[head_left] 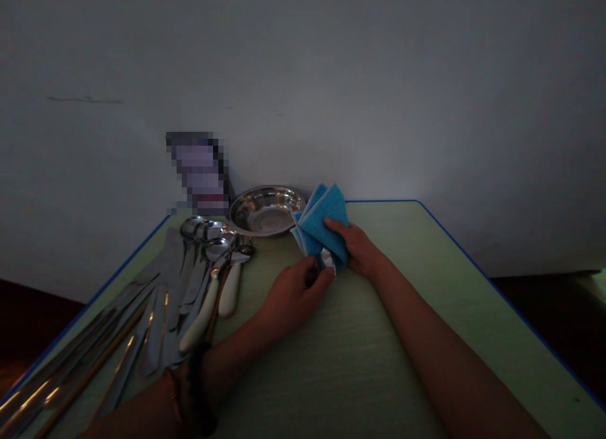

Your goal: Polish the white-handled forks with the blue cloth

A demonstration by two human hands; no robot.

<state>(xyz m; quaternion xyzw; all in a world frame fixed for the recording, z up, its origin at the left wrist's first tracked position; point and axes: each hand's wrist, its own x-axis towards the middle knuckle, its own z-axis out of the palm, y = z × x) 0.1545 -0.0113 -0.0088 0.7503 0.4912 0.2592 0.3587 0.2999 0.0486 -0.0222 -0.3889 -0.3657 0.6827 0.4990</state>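
Holding a folded blue cloth point(326, 224) up in the right grip point(348, 240) in the head view, above the middle of the bench point(402, 237), with fingers and thumb pressed together on its right side. Curling the left grip point(315, 272) at the cloth's lower edge, with the thumb tip at a small white piece point(326, 257); showing too little between the fingers to tell whether anything is pinched. Wearing a dark band point(199, 388) on the left wrist.

Overlapping the right rim of a shiny metal bowl point(269, 219) with the cloth in this view. Keeping the bowl near the far edge, close to the wall point(379, 111), with an upright pixelated object point(201, 174) just to its left. Spreading metal cutlery point(170, 294) along the left side, reaching toward the near left corner, with a white-handled spoon point(203, 313) near its right side. Crossing over the near part of that spread with the left forearm.

Leaving green surface between cutlery and hands, and wider room to the right of the right forearm, out to the blue edging point(468, 256). Slanting outward toward the camera along both sides.
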